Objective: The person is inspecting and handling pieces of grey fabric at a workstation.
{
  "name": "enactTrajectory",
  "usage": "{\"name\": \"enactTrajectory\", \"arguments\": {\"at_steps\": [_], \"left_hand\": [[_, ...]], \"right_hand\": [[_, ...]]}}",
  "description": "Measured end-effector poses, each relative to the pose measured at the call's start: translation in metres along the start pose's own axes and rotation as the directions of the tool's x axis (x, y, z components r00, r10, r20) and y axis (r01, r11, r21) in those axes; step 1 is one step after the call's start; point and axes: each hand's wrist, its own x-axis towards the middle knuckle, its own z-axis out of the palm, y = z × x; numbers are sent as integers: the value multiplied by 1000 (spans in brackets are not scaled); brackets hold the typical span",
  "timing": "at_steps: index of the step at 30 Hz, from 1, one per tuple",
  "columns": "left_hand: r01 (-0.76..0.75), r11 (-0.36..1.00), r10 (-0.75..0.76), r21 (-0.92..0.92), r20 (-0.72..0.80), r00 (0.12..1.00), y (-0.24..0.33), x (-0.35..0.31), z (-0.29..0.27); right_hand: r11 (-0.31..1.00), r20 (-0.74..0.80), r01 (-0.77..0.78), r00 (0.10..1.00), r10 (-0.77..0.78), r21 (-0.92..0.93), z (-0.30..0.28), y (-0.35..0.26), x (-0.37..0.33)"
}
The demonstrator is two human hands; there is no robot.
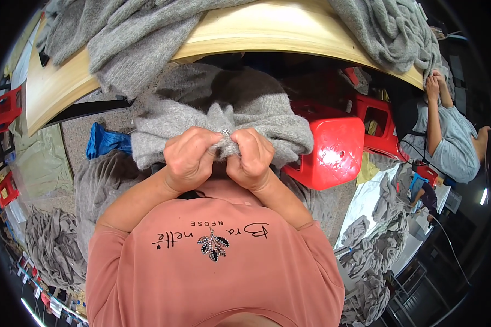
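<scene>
A fuzzy grey knit garment [262, 111] lies bunched across my lap. Both hands are closed on it, close together over its middle. My left hand [190, 159] pinches the knit from the left, with its fingers curled in. From the right, my right hand [252, 158] pinches the same bunched part. A small shiny detail [225, 132] shows between the fingertips; I cannot make out what it is. Just beyond the fingers, a fold of knit stands up in a peak. The fingertips are partly hidden in the wool.
Ahead is a curved pale wooden table [289, 27] with grey knitwear [142, 41] hanging over its edge. A red plastic stool [333, 147] stands at my right, a blue cloth [106, 140] at my left. Heaped garments [54, 245] lie around. A co-worker [447, 136] handles knitwear at the far right.
</scene>
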Motion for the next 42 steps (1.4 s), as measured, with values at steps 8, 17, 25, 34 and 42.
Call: {"name": "enactTrajectory", "arguments": {"at_steps": [8, 17, 25, 34, 42], "left_hand": [[392, 905, -391, -165, 40, 919, 1, -8, 2], [492, 836, -492, -244, 64, 868, 4, -7, 5], [120, 992, -117, -50, 58, 991, 4, -2, 3], [55, 998, -55, 2, 123, 991, 1, 0, -4], [614, 789, -579, -14, 316, 751, -18, -3, -15]], "right_hand": [[999, 77, 49, 996, -49, 6, -2, 8, 1], [990, 89, 120, 990, -114, -68, -4, 12, -1], [990, 112, -87, 991, 75, 114, -8, 1, 7], [994, -107, 51, 992, -61, -94, -13, 11, 7], [967, 431, -198, 867, 248, -159, -36, 39, -3]]}}
